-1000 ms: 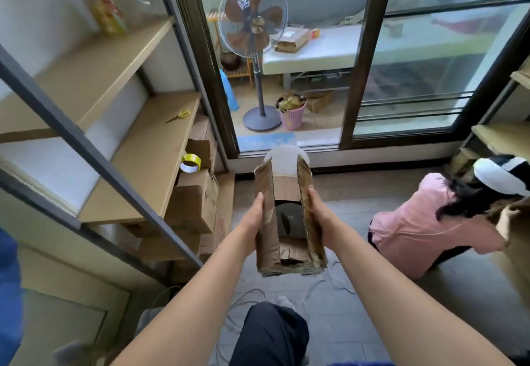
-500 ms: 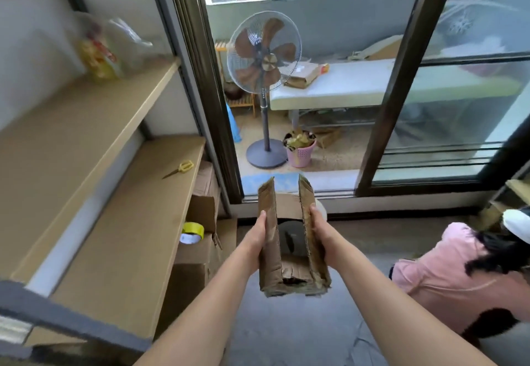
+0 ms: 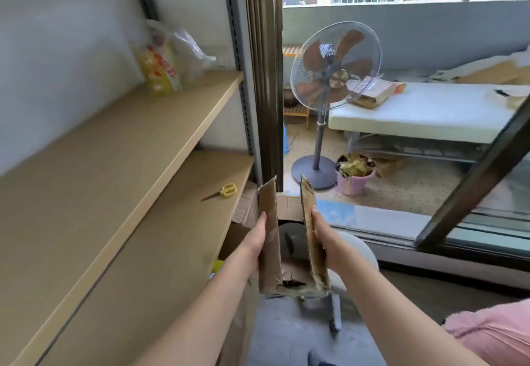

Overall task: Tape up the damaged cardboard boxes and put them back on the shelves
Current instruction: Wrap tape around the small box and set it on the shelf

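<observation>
I hold a damaged brown cardboard box (image 3: 269, 253) in front of me, between both hands. Its two long flaps stand upright and its near end is torn and crumpled. My left hand (image 3: 256, 240) grips the left side and my right hand (image 3: 323, 240) grips the right side, thumbs lying along the flaps. The box hangs in the air just right of the wooden shelves: a lower board (image 3: 172, 239) and an upper board (image 3: 137, 130). Yellow-handled scissors (image 3: 222, 191) lie on the lower board. A yellow bit, possibly the tape roll (image 3: 217, 265), peeks out below that board's edge.
More cardboard boxes (image 3: 243, 207) sit under the lower board. A plastic bag (image 3: 163, 61) stands at the upper board's far end. Ahead are a dark sliding-door frame (image 3: 266, 78), a standing fan (image 3: 334, 67) and a pink basket (image 3: 354, 179). A person in pink (image 3: 493, 334) crouches bottom right.
The view has lifted and swung left toward the shelves. The box has stayed in both hands and risen to the level of the lower board. The person in pink has slid toward the bottom-right corner.
</observation>
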Motion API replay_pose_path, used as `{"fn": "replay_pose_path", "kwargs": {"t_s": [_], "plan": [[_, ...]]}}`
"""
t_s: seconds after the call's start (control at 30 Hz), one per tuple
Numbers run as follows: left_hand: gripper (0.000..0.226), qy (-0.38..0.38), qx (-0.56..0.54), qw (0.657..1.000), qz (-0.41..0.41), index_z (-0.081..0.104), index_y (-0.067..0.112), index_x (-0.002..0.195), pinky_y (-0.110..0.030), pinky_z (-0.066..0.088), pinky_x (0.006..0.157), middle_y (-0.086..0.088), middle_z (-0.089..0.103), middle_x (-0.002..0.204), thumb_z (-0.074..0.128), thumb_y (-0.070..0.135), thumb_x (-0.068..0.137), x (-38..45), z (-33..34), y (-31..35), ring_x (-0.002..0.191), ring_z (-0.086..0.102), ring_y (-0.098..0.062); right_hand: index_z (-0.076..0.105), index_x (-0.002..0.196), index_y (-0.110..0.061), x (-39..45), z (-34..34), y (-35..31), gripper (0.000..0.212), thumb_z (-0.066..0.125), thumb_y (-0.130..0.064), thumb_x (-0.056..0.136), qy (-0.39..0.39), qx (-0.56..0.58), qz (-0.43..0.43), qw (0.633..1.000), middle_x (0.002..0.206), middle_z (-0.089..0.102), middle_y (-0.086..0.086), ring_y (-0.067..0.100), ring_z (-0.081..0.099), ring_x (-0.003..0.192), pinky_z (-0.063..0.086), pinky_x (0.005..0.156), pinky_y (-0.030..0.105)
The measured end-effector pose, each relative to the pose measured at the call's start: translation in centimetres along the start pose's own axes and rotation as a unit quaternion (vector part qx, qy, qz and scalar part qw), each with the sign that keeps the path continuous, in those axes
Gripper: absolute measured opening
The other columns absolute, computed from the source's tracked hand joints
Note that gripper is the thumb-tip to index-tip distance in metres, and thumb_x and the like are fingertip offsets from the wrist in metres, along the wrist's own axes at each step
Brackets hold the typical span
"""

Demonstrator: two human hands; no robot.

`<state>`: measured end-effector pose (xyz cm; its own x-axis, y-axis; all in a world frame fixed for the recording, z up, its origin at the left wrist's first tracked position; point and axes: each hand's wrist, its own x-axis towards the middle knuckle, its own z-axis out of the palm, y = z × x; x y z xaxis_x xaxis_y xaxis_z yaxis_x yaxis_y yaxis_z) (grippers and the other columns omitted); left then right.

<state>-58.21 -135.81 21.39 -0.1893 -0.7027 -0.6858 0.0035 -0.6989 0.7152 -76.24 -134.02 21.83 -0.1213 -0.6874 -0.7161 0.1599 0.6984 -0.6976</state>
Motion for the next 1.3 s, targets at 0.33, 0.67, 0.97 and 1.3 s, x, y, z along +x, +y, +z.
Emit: {"fn": "replay_pose_path", "kwargs": {"t_s": [0.33,0.67,0.97,1.3], "plan": [[0.084,0.164,-0.099,0.981,-0.005,0.073,0.017,0.114,-0.046,0.049,0.102,-0.014,0.073,0.11,0.038,0.086,0.081,7.3,-4.3,8.5,0.106,0.067,-0.031,0.072,0.109,-0.013,13.1,7.0,-11.2,0.083,0.049,-0.085,0.075,-0.166,-0.08,0.031,0.982,0.096,0.076,0.012,0.029,0.074,0.088,0.057,0.08,0.037],[0.07,0.295,-0.223,0.929,-0.005,0.07,0.018,0.106,-0.037,0.051,0.09,-0.008,0.069,0.104,0.035,0.076,0.091,6.4,-9.9,9.7,0.097,0.064,-0.025,0.059,0.122,-0.012,16.7,17.1,-15.4,0.088,0.053,-0.084,0.073,-0.288,-0.208,0.081,0.931,0.114,0.068,0.016,0.036,0.061,0.108,0.045,0.103,0.049],[0.065,0.378,-0.318,0.869,0.015,0.067,0.022,0.099,-0.033,0.049,0.07,-0.007,0.068,0.103,0.044,0.08,0.084,1.8,-14.2,6.1,0.094,0.064,-0.024,0.067,0.113,-0.009,14.3,23.8,-12.2,0.077,0.049,-0.077,0.083,-0.37,-0.27,0.081,0.885,0.098,0.075,0.017,0.033,0.069,0.098,0.056,0.088,0.043],[0.051,0.399,-0.361,0.842,0.031,0.066,0.022,0.091,-0.03,0.046,0.064,-0.005,0.067,0.095,0.044,0.068,0.093,-0.5,-16.2,4.0,0.088,0.062,-0.02,0.063,0.12,-0.008,13.0,27.5,-10.1,0.084,0.047,-0.08,0.081,-0.402,-0.321,0.063,0.855,0.1,0.067,0.015,0.029,0.062,0.089,0.052,0.09,0.04]]}}
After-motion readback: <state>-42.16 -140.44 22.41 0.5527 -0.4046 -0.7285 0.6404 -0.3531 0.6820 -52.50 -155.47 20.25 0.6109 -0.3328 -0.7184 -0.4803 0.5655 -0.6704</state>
